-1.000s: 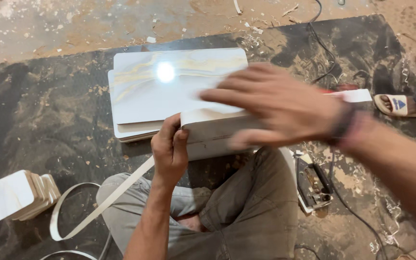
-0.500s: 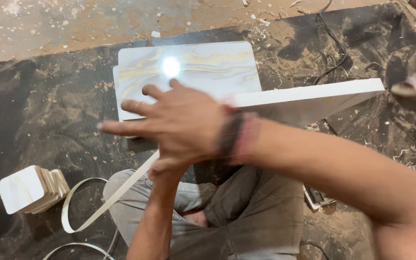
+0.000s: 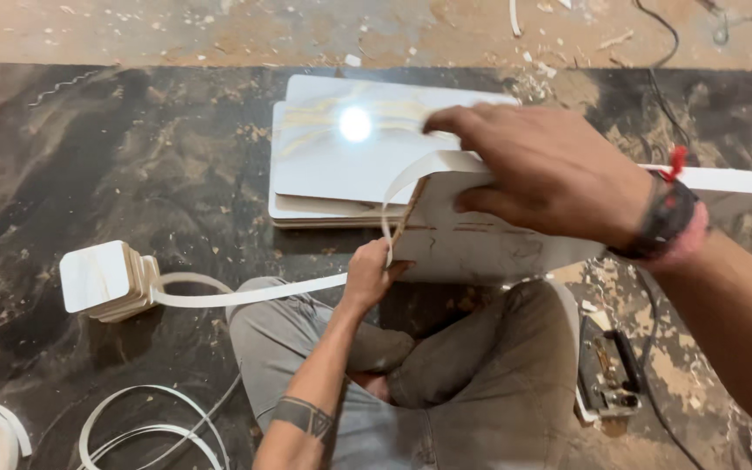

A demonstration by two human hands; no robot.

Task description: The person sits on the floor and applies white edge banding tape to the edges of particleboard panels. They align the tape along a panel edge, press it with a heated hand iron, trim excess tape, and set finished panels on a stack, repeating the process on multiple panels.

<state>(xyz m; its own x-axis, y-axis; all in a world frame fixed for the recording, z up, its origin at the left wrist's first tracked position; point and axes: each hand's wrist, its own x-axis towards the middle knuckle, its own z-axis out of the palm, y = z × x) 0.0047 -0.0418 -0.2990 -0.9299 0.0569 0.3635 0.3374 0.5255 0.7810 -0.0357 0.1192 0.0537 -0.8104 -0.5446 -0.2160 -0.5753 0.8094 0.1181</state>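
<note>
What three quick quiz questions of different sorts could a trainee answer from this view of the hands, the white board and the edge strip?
1. True or false: the left hand pinches the thin white edge-banding strip near the end of the white laminated board.
2. Where does the right hand rest?
A. on the board's top edge
B. on the dark corded power tool
C. on the stack of white marbled panels
3. Fill in: the strip trails left to a small stack of rounded ___ blocks.

Key: 1 true; 2 A; 3 wooden.
</note>
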